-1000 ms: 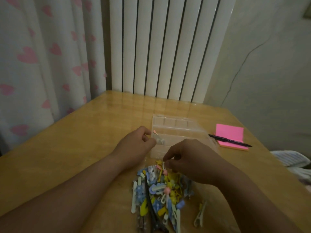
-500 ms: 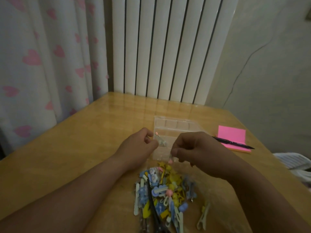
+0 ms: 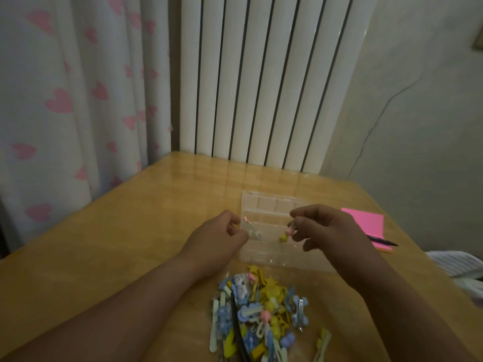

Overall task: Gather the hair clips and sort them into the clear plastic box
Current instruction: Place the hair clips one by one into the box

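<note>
A glossy wooden worktop [image 3: 130, 244] meets a white radiator [image 3: 261, 87] and a heart-print curtain [image 3: 65, 100]. Over the clear plastic box [image 3: 269, 205], the left hand [image 3: 217, 239] pinches a silvery clip [image 3: 252, 231], and the right hand [image 3: 332, 231] pinches a pink-yellow clip [image 3: 286, 233].

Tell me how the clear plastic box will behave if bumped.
The clear plastic box looks thin-walled and almost empty, so probably light. Low and flat on the glossy table, it would likely slide, not tip. The left hand pinches a small shiny thing at its edge, the right hand a clip over it; neither plainly steadies it.
</note>
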{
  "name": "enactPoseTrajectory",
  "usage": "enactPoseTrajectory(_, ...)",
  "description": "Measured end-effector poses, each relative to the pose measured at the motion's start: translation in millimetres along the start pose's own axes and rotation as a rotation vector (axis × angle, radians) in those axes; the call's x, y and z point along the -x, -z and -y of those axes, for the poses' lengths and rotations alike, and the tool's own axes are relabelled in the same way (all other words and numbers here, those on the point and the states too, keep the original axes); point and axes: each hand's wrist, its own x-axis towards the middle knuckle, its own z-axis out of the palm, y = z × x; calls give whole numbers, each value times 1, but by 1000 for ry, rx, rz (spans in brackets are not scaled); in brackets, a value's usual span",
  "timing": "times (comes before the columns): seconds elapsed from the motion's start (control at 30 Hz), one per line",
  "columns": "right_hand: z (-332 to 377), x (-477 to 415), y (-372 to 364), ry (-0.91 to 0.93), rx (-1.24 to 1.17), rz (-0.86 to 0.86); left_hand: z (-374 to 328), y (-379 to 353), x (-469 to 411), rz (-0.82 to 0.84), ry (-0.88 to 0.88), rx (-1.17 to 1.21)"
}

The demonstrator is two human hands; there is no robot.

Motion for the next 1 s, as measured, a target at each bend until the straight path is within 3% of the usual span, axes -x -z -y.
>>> enactPoseTrajectory(0.5,0,-45,-28,56,216,-150,6,-4,-3,4,-2,9)
enactPoseTrajectory(1.0,-6,-89,-63,-52,620,-62,5,-4,-5,7,-26,-48)
